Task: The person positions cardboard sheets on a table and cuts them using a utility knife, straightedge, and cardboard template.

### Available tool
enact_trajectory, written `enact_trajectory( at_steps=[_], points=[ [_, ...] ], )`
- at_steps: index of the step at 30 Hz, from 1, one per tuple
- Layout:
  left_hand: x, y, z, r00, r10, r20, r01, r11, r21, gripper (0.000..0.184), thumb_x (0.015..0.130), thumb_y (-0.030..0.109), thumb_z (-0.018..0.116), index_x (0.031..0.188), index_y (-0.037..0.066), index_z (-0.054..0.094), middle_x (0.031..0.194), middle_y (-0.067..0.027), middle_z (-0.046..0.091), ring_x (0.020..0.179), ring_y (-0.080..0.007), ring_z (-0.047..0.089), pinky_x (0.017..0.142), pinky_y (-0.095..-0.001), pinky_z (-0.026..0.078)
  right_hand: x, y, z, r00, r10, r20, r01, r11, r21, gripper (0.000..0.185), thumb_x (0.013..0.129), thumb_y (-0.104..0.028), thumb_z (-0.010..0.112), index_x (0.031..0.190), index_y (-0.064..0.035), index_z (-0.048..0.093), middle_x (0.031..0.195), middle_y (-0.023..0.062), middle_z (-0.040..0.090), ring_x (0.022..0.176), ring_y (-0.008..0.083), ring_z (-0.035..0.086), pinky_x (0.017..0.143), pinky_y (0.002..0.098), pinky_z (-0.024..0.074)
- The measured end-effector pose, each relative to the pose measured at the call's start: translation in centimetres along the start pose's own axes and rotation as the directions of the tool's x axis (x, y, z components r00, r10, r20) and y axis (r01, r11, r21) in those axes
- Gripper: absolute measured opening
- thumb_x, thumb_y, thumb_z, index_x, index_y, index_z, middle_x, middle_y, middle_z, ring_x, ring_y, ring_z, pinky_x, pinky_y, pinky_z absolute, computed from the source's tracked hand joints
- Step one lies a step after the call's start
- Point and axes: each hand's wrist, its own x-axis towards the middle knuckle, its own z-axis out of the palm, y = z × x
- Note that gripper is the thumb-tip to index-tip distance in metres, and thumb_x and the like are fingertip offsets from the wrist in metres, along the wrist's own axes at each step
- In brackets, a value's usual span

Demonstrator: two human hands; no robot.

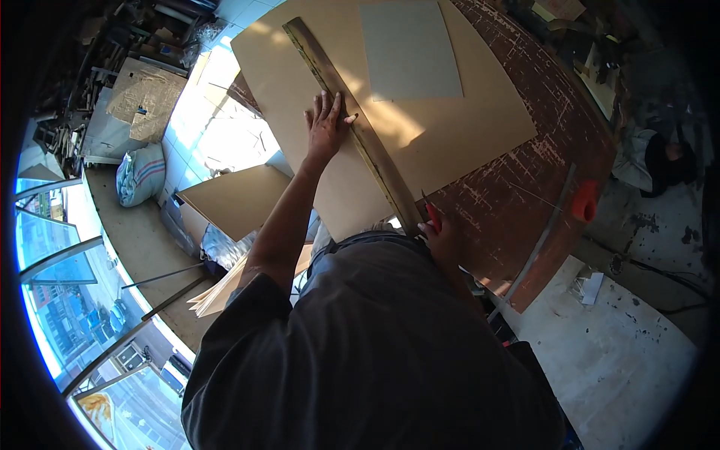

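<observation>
A large sheet of brown cardboard (480, 142) lies on the table, with a long straightedge (375, 161) running slantwise across it. My left hand (328, 127) rests on the straightedge about midway, fingers stretched out and pressing down, the thumb over its right side. Close to my body, at the near end of the straightedge, my right hand (445, 238) is closed around a red-handled knife (433, 215) whose thin dark tip points away from me. Part of that hand is in shadow. A smaller grey board (412, 51) lies flat on the cardboard's far part.
The worn red-brown table (487, 187) carries a thin metal strip (541, 231) and an orange-red ring-shaped object (585, 201) near its right edge. More cardboard sheets (236, 196) stand at the left, near a striped sack (140, 174). Clutter fills the upper left.
</observation>
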Motion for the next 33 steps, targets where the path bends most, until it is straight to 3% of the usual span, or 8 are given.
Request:
enact_trajectory(
  at_steps=[5, 11, 18, 27, 29, 33],
  points=[
    [0.1, 0.4, 0.0, 0.999, -0.039, -0.001, 0.039, 0.999, -0.011, 0.069, 0.098, 0.055, 0.051, 0.157, 0.023, 0.033, 0.163, -0.0179, 0.024, 0.152, -0.0397, 0.018, 0.116, -0.0668, 0.014, 0.0, -0.5, -0.4, 1.0, -0.005, 0.001, 0.005, 0.994, -0.109, 0.037, 0.078, -0.031, 0.082, 0.099, -0.0022, 0.07, 0.092, 0.0168, 0.067, 0.088, 0.0363, 0.066, 0.08, 0.0468, 0.05],
    [-0.1, 0.0, 0.4, 0.999, -0.02, -0.028, 0.019, 1.0, -0.02, 0.069, 0.099, 0.054, 0.05, 0.157, 0.022, 0.033, 0.164, -0.0175, 0.024, 0.152, -0.0394, 0.018, 0.116, -0.0666, 0.014, 0.0, -0.2, -0.1, 1.0, 0.025, -0.003, -0.025, 0.999, -0.026, 0.036, 0.077, -0.03, 0.082, 0.096, -0.0018, 0.07, 0.092, 0.0177, 0.066, 0.087, 0.0373, 0.065, 0.079, 0.0477, 0.0495],
    [0.0, 0.1, 0.5, 1.0, -0.028, -0.012, 0.028, 1.0, -0.005, 0.069, 0.099, 0.055, 0.049, 0.157, 0.023, 0.032, 0.165, -0.016, 0.021, 0.152, -0.0376, 0.017, 0.118, -0.064, 0.014, 0.2, 0.5, 0.3, 0.999, 0.048, -0.006, -0.048, 0.997, -0.057, 0.035, 0.078, -0.03, 0.081, 0.095, -0.0012, 0.07, 0.091, 0.018, 0.066, 0.088, 0.0369, 0.065, 0.079, 0.0469, 0.0498],
    [0.0, -0.1, 0.5, 1.0, -0.03, 0.0, 0.03, 1.0, -0.004, 0.068, 0.099, 0.055, 0.049, 0.157, 0.023, 0.033, 0.165, -0.0157, 0.021, 0.153, -0.0368, 0.016, 0.118, -0.064, 0.013, -0.2, -0.8, -0.5, 0.999, 0.049, -0.01, -0.049, 0.997, -0.051, 0.037, 0.079, -0.031, 0.081, 0.1, -0.0021, 0.07, 0.09, 0.0149, 0.069, 0.085, 0.0314, 0.068, 0.078, 0.0415, 0.0515],
    [0.1, -0.2, 0.6, 1.0, -0.028, -0.004, 0.028, 1.0, -0.004, 0.068, 0.099, 0.055, 0.049, 0.157, 0.023, 0.034, 0.165, -0.0158, 0.022, 0.153, -0.0369, 0.016, 0.118, -0.0642, 0.013, -0.2, -0.4, -0.4, 1.0, 0.018, -0.009, -0.019, 0.994, -0.111, 0.038, 0.078, -0.028, 0.081, 0.109, -0.0075, 0.071, 0.09, 0.0113, 0.069, 0.087, 0.0317, 0.066, 0.08, 0.0437, 0.0505],
    [0.1, -0.2, 0.7, 1.0, -0.024, -0.012, 0.024, 1.0, 0.004, 0.067, 0.099, 0.054, 0.049, 0.156, 0.023, 0.034, 0.164, -0.0159, 0.023, 0.153, -0.037, 0.017, 0.118, -0.0643, 0.013, -0.3, -0.6, -0.4, 1.0, 0.01, -0.023, -0.012, 0.997, -0.076, 0.042, 0.079, -0.025, 0.08, 0.116, -0.0081, 0.07, 0.09, 0.0105, 0.069, 0.087, 0.0308, 0.067, 0.081, 0.0429, 0.0509]
  ],
)
